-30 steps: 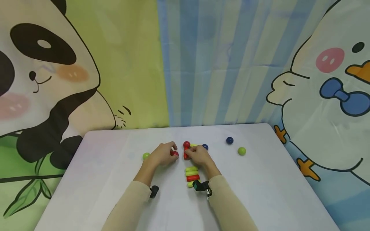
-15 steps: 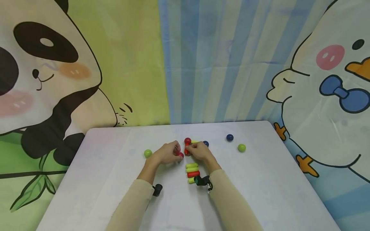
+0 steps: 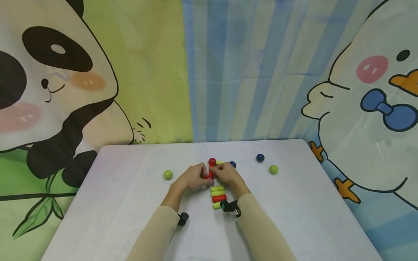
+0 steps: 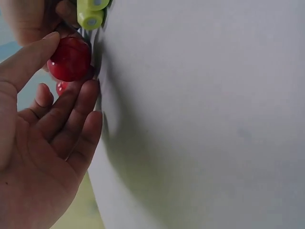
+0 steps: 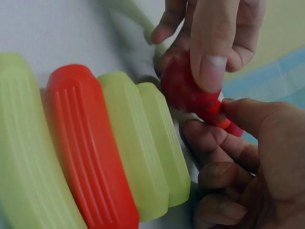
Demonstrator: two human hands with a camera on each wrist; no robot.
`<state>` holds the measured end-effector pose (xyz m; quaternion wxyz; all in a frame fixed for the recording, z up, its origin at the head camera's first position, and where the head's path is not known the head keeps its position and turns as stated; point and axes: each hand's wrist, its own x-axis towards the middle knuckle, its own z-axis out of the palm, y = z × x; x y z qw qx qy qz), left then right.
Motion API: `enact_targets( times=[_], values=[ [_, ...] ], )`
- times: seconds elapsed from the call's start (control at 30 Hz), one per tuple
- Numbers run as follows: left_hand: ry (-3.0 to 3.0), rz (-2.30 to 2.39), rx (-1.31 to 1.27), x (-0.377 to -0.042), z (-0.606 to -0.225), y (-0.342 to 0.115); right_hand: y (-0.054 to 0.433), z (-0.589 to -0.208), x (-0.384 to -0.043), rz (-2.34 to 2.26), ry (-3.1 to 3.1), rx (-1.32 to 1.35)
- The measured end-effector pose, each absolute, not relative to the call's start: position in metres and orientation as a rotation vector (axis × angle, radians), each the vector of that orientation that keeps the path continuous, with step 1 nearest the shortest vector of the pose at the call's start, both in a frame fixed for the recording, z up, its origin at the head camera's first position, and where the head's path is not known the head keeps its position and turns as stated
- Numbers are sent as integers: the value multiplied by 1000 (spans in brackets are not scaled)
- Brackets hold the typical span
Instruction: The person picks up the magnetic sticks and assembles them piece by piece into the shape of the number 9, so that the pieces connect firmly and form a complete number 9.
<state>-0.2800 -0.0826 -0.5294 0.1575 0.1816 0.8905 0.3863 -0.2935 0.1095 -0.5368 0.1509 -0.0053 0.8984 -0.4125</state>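
Observation:
My left hand (image 3: 195, 176) pinches a glossy red ball (image 4: 70, 59) between thumb and fingers. Right up against that ball is the near end of a red rod (image 3: 211, 170), which my right hand (image 3: 227, 173) holds by its fingertips. A second red ball (image 3: 212, 161) sits at the rod's far end. Behind the right hand, a yellow-green rod (image 3: 220, 162) runs from there toward a dark blue ball (image 3: 233, 164), partly hidden by the hand. Closer to me lies a row of ridged rods: one red (image 5: 90, 148) among several yellow-green ones (image 5: 136, 148).
One green ball (image 3: 168, 174) lies left of the left hand. Off to the right are a dark blue ball (image 3: 260, 157) and another green ball (image 3: 273, 169). The white table (image 3: 130, 203) ends at a patterned cloth backdrop (image 3: 228, 72).
My left hand has moved right with the red ball, bringing it to the near end of the red rod. My right hand has stayed nearly in place, holding the rod.

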Motion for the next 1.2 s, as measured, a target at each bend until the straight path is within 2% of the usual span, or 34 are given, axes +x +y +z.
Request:
enact_targets(
  times=[0.3,0.53,0.77,1.2],
  values=[
    [2538,1151,461,-274,-533,-83,109,-529,-288,-1170,2678,-103],
    [2547,1150,469,-279,-537,-88,119,-516,-291,-1153,2933,-295],
    [2530,1183,457,-281,-545,-89,146,-523,-295,-1010,3006,-136],
    [2498,1270,536,-282,-553,-86,171,-539,-303,-1094,2908,-206]
  ],
)
